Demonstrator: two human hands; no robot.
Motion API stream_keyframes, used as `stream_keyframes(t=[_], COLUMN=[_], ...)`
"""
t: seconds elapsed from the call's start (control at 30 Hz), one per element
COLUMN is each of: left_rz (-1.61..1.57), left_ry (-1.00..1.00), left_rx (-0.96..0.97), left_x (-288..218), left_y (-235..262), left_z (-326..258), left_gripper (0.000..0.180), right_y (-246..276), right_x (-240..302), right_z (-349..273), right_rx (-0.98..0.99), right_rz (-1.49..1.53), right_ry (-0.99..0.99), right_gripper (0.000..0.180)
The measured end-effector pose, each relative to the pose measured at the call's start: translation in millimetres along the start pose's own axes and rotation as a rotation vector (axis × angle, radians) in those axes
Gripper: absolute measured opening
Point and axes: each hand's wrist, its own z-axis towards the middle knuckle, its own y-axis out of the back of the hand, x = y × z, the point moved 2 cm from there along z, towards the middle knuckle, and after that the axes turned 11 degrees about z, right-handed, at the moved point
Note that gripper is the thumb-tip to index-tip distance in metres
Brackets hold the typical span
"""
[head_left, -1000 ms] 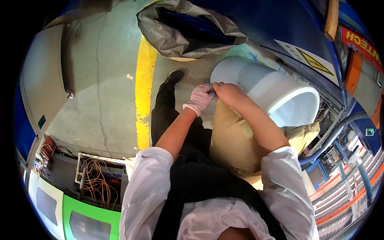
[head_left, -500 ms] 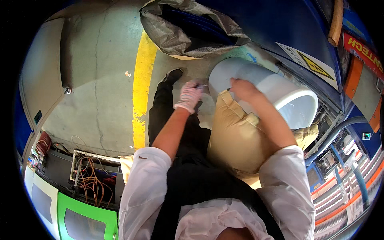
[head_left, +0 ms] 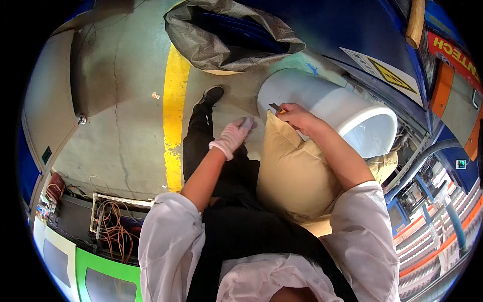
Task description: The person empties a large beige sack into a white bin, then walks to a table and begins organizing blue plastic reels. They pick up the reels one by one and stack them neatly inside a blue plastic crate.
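Observation:
My right hand [head_left: 297, 118] is closed around a utility knife [head_left: 282, 110] with a bit of yellow on it; its dark blade points left. Just below that hand rises the peaked corner of a full tan sack [head_left: 297, 176], which bulges up against my right forearm. My left hand [head_left: 234, 136], in a pale glove with greyish fingertips, is over my leg, left of the sack and apart from it. Its fingers are drawn together, and whatever they may hold is too small to make out. Beyond the sack a white plastic barrel [head_left: 312, 95] lies on its side, mouth to the right.
A grey woven bag [head_left: 201, 50] with dark blue inside stands open ahead. A yellow floor stripe [head_left: 174, 121] runs left of my leg. Blue machinery [head_left: 347, 30] with a warning sign flanks the right. Orange cables [head_left: 115, 231] hang at the lower left.
My left hand has moved a little down and left, away from the right hand. The knife blade now shows in my right hand, still at the sack's corner. The whole view has shifted slightly.

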Motion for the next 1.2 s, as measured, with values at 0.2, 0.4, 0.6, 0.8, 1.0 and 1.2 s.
stream_keyframes(t=[0.2, 0.4, 0.6, 0.8, 1.0, 1.2], left_rz=[-0.674, -0.582, -1.123, -0.854, -0.379, -0.593], left_ry=[0.400, 0.090, 0.257, 0.078, -0.045, 0.124], left_rx=[0.097, 0.057, -0.050, -0.180, -0.160, -0.095], left_x=[-59.0, -41.6, -35.3, -22.3, -25.2, -50.9], left_y=[-21.1, -25.0, -52.4, -58.6, -50.8, -34.0], left_z=[28.2, 25.8, 18.1, 19.1, 17.0, 8.1], left_gripper=[0.062, 0.030, 0.025, 0.032, 0.052, 0.051], right_y=[-15.5, -8.6, -8.3, -29.7, -48.2, -51.4], right_x=[-0.9, -2.0, 3.5, 40.4, 55.8, 52.8], right_z=[-5.1, 3.2, 14.1, 21.1, 19.8, 16.1], right_rx=[-0.123, -0.006, -0.055, -0.078, -0.086, -0.200], right_rz=[0.143, 0.124, 0.005, -0.687, -1.005, -1.171], right_ry=[-0.027, -0.095, 0.009, 0.146, 0.095, 0.229], right_gripper=[0.031, 0.034, 0.018, 0.018, 0.023, 0.022])
